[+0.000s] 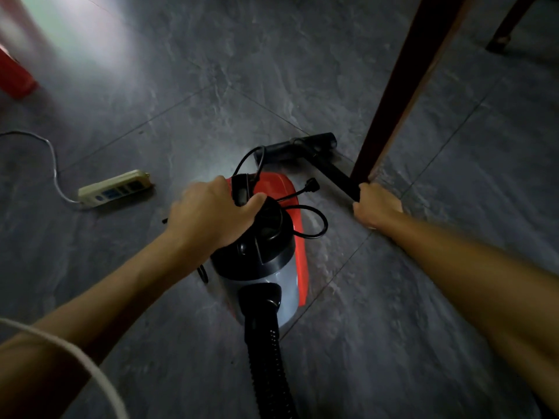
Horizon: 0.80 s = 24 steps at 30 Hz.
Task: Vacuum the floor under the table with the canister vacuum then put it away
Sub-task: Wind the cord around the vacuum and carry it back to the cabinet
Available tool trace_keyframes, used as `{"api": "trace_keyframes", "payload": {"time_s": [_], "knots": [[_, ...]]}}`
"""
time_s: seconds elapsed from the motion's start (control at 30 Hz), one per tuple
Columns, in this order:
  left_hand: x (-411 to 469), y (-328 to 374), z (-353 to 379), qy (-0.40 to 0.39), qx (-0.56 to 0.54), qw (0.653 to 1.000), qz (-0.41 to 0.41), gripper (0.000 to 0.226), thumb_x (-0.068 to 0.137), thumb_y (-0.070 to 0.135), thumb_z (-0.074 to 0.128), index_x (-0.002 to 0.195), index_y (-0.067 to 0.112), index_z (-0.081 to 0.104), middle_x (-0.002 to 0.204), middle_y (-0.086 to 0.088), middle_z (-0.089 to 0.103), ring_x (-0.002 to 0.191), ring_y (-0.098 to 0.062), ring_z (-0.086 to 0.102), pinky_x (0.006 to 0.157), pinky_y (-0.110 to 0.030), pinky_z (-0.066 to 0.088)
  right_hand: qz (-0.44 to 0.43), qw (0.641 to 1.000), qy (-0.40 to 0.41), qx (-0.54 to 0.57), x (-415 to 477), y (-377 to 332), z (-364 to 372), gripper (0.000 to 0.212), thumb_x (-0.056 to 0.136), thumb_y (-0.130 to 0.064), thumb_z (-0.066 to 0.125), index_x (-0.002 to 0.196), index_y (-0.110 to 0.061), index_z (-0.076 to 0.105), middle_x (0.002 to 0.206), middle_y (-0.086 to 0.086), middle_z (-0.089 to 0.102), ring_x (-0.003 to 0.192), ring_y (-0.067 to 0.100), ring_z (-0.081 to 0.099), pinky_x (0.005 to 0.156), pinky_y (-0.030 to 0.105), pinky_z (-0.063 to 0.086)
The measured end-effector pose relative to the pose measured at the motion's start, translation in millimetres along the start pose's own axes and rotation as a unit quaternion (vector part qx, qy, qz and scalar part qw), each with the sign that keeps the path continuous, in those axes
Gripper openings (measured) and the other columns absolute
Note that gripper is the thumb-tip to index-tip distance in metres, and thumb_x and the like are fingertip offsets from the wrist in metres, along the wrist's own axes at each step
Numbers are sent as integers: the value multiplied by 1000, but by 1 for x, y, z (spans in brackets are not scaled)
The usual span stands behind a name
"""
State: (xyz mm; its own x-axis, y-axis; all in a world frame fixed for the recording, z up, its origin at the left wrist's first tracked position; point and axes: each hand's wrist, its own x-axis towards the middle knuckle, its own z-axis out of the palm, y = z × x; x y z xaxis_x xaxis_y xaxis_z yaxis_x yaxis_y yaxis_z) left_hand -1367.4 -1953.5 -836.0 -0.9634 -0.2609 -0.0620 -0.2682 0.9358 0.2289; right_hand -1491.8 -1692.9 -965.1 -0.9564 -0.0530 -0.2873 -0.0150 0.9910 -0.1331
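Canister vacuum [281, 267] is at centre, near us, our left hand [208, 213] wrapped round its top handle [240, 190]. Our right hand [376, 205] grips the black wand [335, 173] just right of it, nr the table leg [402, 95]; floor head [296, 146] lies farther off. Power strip [116, 187] on the floor [151, 267], left.

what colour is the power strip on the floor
Cream, with blue and dark sockets; the power strip shows best in the head view.

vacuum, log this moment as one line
left hand: grips top of vacuum | right hand: grips wand | plug: loose, not in power strip | floor head: beside table leg
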Motion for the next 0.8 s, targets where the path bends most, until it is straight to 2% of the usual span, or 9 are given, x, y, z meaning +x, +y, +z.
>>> {"api": "trace_keyframes", "payload": {"time_s": [0.1,0.23,0.33,0.43,0.6,0.67,0.73,0.8], "knots": [[3,9,-4,-32,-23,999,-17,41,82,48,56,65,11,57,58,-4,56,48,-18,52,43,-22,35,11,1000,0,6,13,0,10,46,97,-30,50,137,-9,43,129,15,54,112,33,57,84,39,50],[6,13,-6,-66,-74,994,-36,36,82,39,62,70,5,63,53,-4,55,46,-18,52,41,-25,45,10,1000,16,8,29,0,18,41,98,-29,51,133,-7,46,120,17,59,104,34,61,74,37,49],[5,15,-6,-55,-111,991,-48,31,81,30,62,75,-1,65,55,-8,56,47,-21,54,44,-34,52,-21,999,16,-24,35,-4,16,33,98,-20,52,126,-5,48,110,21,60,97,36,61,68,36,46],[1,18,-8,-43,-120,990,-52,30,81,26,60,68,-2,62,55,-13,62,49,-28,63,51,-38,55,-58,997,11,-58,27,-12,1,31,98,-14,48,126,-3,47,109,22,62,97,38,63,68,38,48],[-7,17,-22,-85,-124,987,-60,37,85,32,59,71,-2,61,57,-13,65,49,-27,63,52,-38,56,-80,996,16,-40,-7,-42,-60,27,98,-19,49,120,-4,48,108,20,63,97,38,63,71,38,48],[-15,14,-35,-89,-101,989,-62,35,84,32,59,68,1,58,55,-10,61,54,-28,62,56,-34,51,-79,996,22,-28,-22,-55,-94,26,98,-17,49,122,-6,48,109,18,64,97,37,63,75,39,51],[-25,12,-54,-85,-95,990,-65,32,83,32,59,67,5,55,58,-9,57,61,-32,61,61,-35,49,-87,996,26,-15,-40,-67,-132,30,99,-20,47,127,-10,48,113,17,63,99,34,63,77,37,50],[-38,16,-79,-81,-89,990,-67,30,82,34,59,74,5,57,65,-10,60,66,-33,60,62,-34,46,-109,994,27,6,-62,-78,-172,34,99,-27,47,129,-12,49,113,15,64,100,32,62,78,35,49]]}}
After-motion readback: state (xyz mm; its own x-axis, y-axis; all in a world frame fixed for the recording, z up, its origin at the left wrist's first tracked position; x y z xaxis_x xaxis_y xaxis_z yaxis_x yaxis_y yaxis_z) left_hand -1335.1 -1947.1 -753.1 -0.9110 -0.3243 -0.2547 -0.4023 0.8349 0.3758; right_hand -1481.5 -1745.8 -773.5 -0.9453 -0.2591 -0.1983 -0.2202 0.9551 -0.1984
